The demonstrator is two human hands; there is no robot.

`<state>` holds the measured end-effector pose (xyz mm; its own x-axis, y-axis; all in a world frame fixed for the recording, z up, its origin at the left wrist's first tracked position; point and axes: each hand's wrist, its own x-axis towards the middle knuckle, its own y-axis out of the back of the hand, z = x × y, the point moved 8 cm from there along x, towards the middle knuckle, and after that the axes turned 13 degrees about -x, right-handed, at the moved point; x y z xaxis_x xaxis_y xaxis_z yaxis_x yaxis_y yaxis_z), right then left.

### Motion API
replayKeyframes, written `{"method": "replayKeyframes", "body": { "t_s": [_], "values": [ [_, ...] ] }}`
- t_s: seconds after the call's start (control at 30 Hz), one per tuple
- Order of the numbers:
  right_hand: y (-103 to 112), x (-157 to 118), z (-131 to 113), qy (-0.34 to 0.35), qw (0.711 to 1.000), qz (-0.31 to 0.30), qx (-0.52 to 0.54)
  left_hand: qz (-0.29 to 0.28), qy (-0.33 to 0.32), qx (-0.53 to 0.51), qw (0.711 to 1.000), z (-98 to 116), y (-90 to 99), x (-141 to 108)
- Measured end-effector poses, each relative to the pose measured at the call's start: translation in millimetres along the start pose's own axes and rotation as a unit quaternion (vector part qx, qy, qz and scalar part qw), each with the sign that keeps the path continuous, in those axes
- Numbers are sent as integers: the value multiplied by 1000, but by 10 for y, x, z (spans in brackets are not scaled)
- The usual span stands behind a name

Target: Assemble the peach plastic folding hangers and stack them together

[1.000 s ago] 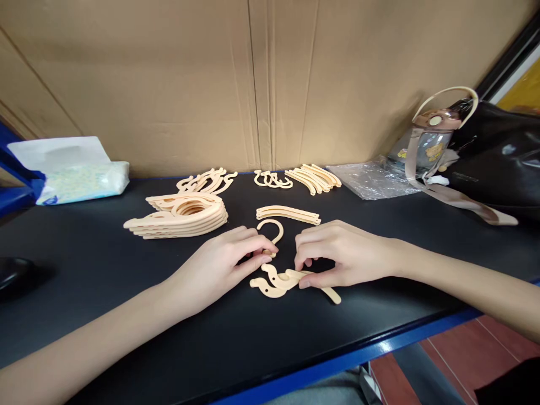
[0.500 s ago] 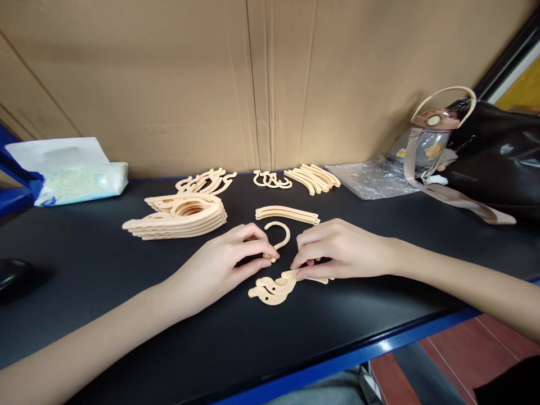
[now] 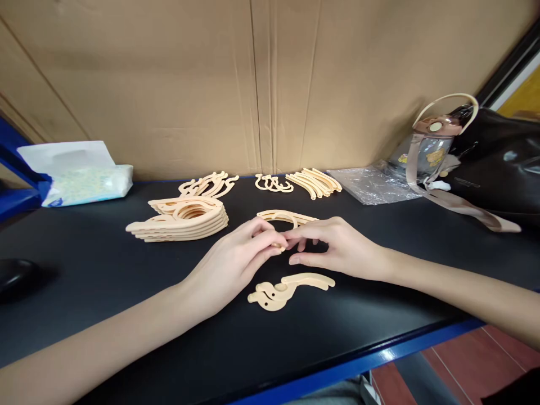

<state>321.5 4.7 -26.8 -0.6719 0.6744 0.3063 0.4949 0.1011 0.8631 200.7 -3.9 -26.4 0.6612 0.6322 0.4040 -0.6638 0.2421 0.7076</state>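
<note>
My left hand (image 3: 242, 247) is pinched on the lower end of a cream plastic hanger hook (image 3: 294, 221), whose curve stands up beyond my fingertips. My right hand (image 3: 340, 247) is beside it, thumb apart from the fingers. Its index fingertip reaches the base of the hook; whether it touches is hard to see. On the desk below my hands lie two overlapping curved hanger arms (image 3: 291, 288), with round holes at their left ends. Just behind the hook rest slim curved bars (image 3: 265, 214), partly covered by my hands.
Behind my left hand is a stack of folded hangers (image 3: 181, 225), with loose hanger arms (image 3: 208, 184) beyond. Several hooks (image 3: 274, 183) and curved bars (image 3: 314, 183) lie at the back. A plastic bag (image 3: 371, 183), bottle (image 3: 432, 146) and black bag (image 3: 498, 169) occupy the right, wipes (image 3: 88, 183) the left.
My right hand has lifted off the two hanger arms and moved up to the hook. My left hand has shifted slightly right with the hook, which now tilts further right.
</note>
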Motion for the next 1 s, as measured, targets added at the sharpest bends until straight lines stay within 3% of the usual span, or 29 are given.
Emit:
{"method": "replayKeyframes", "body": {
  "t_s": [0.27, 0.37, 0.43, 0.53, 0.63, 1.0],
  "values": [
    [54, 25, 327, -100, 980, 54, 163, 51, 2, -61, 997, 8, 9, 244],
    [138, 34, 470, -117, 980, 85, 136, 48, 24, -18, 998, -67, 37, 222],
    [203, 38, 550, -125, 980, 102, 113, 46, 35, 65, 996, -126, 61, 181],
    [256, 46, 636, -134, 980, 106, 97, 4, 39, 206, 978, -195, 25, 139],
    [271, 54, 672, -130, 983, 106, 81, -24, 54, 281, 958, -241, -4, 130],
    [206, 57, 628, -74, 994, 80, 4, 2, 125, 265, 956, -237, 67, 69]
  ]
}}
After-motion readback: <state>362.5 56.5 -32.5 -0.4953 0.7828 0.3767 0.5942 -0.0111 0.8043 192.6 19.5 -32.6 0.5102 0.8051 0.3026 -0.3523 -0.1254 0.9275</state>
